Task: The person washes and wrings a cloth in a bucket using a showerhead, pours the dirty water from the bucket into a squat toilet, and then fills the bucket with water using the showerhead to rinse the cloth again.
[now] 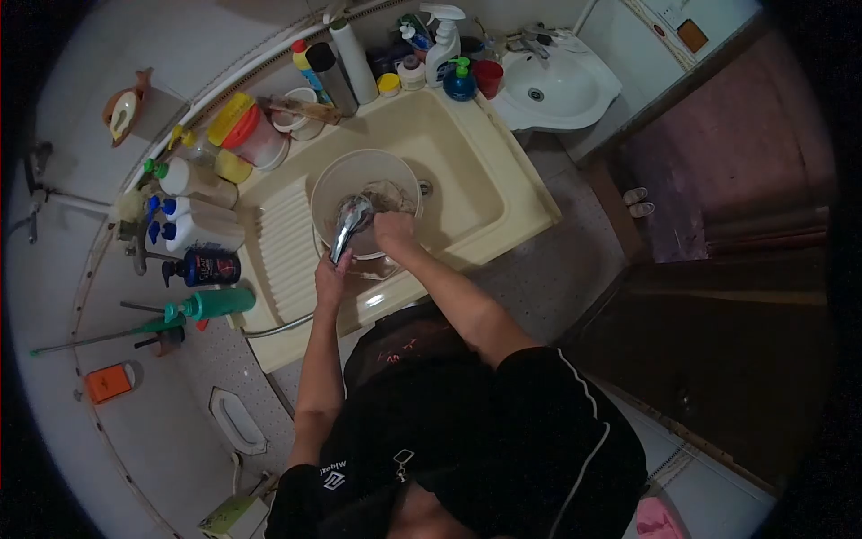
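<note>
A whitish round bucket (325,180) stands in the beige laundry sink (467,148), beside its ribbed washboard part. Wet, light brownish cloth (388,196) lies inside the bucket. My left hand (332,276) is wrapped round the handle of a chrome shower head (352,216), whose head is over the bucket. At the bucket's near right side my right hand (395,234) is closed in a fist over the cloth; what its fingers hold, if anything, is hidden.
Bottles, a red-lidded tub (260,139) and a spray bottle (444,49) line the sink's back and left edges. A white washbasin (561,85) is at the upper right. The shower hose (280,331) crosses the sink's near left edge. A brown door (709,350) stands right.
</note>
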### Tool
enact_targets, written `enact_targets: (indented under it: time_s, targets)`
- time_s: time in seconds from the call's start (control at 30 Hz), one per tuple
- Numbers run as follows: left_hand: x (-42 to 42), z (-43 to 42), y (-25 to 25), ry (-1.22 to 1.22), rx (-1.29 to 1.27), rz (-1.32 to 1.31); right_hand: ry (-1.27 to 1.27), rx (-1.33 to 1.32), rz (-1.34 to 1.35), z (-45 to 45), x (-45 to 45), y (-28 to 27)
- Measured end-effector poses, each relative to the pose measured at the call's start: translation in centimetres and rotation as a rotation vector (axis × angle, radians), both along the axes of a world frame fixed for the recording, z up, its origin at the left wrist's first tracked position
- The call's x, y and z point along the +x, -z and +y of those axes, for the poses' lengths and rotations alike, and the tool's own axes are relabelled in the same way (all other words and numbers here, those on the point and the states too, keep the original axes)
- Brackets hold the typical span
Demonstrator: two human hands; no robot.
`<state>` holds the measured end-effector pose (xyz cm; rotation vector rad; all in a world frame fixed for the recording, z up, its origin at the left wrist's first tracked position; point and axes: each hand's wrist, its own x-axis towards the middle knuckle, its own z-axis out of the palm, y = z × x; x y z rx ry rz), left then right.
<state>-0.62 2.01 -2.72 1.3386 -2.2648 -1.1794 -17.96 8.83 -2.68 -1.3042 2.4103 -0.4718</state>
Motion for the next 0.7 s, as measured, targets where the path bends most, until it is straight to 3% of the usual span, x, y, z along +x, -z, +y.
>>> enact_targets:
  time_s: [0.07,0.13,0.37,0.43,0.47,0.57,0.63,0.7]
  targets:
    - [0.1,-0.1,0.1,0.002,-0.001,-0.021,0.009,0.051,-0.022,0.1,0.1,0.0]
    - [0.3,-0.5,0.9,0.015,0.02,0.004,-0.005,-0.098,0.02,0.7,0.2,0.0]
    - [0.0,0.0,-0.6,-0.005,0.086,0.012,0.001,-0.165,0.071,0.4,0.4,1.2]
    - [0.1,-0.2,0.0,-0.008,0.059,-0.002,0.023,0.075,-0.035,-0.4,0.1,0.8]
    - [0.3,-0.7,1.0,-0.014,0.058,-0.004,0.017,0.075,-0.037,-0.2,0.2,0.2]
    - [0.8,-2.3,2.4,0.003,0.182,-0.035,-0.142,0.067,-0.065,0.9,-0.1,-2.7]
    - [0.7,-1.4,0.7,0.003,-0.014,-0.163,-0.353,0.25,-0.155,1.7,-0.4,-4.4]
    - [0.8,-0.3,-1.9,-0.035,-0.003,-0.194,-0.437,0.211,-0.088,2.5,-0.4,-3.9]
